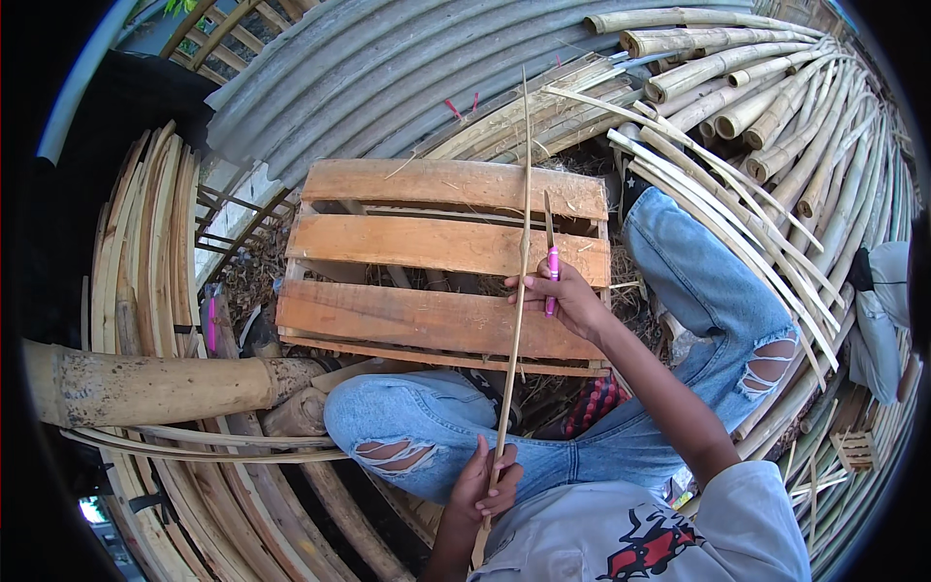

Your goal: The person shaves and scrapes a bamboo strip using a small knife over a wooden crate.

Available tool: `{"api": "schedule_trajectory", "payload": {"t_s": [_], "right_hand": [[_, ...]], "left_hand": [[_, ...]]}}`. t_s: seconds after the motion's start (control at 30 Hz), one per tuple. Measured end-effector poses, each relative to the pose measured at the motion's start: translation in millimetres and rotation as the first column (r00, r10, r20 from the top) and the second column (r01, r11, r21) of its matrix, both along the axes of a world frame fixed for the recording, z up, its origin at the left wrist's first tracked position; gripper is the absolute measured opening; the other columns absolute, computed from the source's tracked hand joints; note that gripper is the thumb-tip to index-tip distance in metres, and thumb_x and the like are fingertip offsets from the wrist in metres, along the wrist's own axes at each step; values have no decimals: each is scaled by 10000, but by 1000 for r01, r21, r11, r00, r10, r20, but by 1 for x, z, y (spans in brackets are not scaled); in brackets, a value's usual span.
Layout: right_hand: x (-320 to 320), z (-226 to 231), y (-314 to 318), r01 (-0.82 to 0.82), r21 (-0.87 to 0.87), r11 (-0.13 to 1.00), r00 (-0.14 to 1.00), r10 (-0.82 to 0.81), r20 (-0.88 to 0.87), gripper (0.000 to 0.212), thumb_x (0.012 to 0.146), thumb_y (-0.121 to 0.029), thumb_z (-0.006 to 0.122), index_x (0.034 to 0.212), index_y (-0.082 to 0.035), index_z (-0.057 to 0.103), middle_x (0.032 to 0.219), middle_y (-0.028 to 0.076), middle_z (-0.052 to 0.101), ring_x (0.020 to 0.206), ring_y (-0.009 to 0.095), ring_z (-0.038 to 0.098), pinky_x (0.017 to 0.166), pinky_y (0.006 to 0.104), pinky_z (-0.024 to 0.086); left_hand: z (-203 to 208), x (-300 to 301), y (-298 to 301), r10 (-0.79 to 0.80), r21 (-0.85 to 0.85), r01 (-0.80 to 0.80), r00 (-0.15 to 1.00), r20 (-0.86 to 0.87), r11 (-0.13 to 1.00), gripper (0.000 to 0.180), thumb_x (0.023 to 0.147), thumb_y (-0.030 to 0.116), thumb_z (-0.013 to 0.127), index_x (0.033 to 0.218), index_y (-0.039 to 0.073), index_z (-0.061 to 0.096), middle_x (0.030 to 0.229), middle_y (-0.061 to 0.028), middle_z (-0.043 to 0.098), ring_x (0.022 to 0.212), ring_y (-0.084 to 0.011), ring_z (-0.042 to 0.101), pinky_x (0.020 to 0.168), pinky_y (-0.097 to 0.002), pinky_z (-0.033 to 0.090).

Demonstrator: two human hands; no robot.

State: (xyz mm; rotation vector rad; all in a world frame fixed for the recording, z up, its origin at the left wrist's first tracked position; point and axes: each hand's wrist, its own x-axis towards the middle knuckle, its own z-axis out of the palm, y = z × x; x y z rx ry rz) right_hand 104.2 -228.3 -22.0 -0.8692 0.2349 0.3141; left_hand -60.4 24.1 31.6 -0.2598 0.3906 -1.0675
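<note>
A long, thin bamboo strip (520,339) runs from my lap up across a slatted wooden crate (407,242). Near my waist, my left hand (483,482) is closed around the strip's lower part. Over the crate's right side, my right hand (561,299) holds a knife (552,262) with a pink handle, its narrow blade pointing away from me. The fingertips of that hand also touch the strip's middle, and the blade stands beside the strip, apart from it.
Bamboo poles (747,97) are heaped at the far right, with pale split strips (718,204) beside my knee. Corrugated sheets (388,78) lie beyond the crate. On the left are stacked wooden slats (145,242) and a thick bamboo pole (165,383).
</note>
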Motion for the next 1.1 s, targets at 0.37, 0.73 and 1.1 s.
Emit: {"api": "schedule_trajectory", "payload": {"t_s": [0.37, 0.73, 1.1], "right_hand": [[-11, 9, 12, -28, 14, 1000, 995, 29, -96, 165, 897, -46, 547, 845, -79, 394, 1081, 219, 608, 949, 300, 649, 788, 374, 566], [-58, 44, 30, 295, -766, 571, 941, -34, 336, 216, 775, -46, 681, 967, 10, 599, 785, 87, 557, 772, 186, 554, 710, 296, 449], [-38, 15, 26, 363, -842, 398, 931, -122, 344, 170, 770, 27, 626, 708, 1, 469, 694, 146, 601, 614, 272, 578, 581, 345, 447]], "left_hand": [[2, 105, -46, -546, 853, -198, 694, 470, 483, 219, 936, 260, 536, 1019, 73, 459, 785, -106, 569, 501, -111, 543, 417, -224, 463], [-13, 109, -56, -615, 888, -239, 650, 448, 394, 179, 910, 138, 569, 976, 60, 422, 589, -23, 501, 370, -54, 412, 334, -183, 339], [-14, 105, -61, -668, 897, -301, 599, 442, 324, 151, 920, 141, 542, 949, 59, 419, 572, -2, 467, 386, -60, 416, 353, -189, 343]]}}
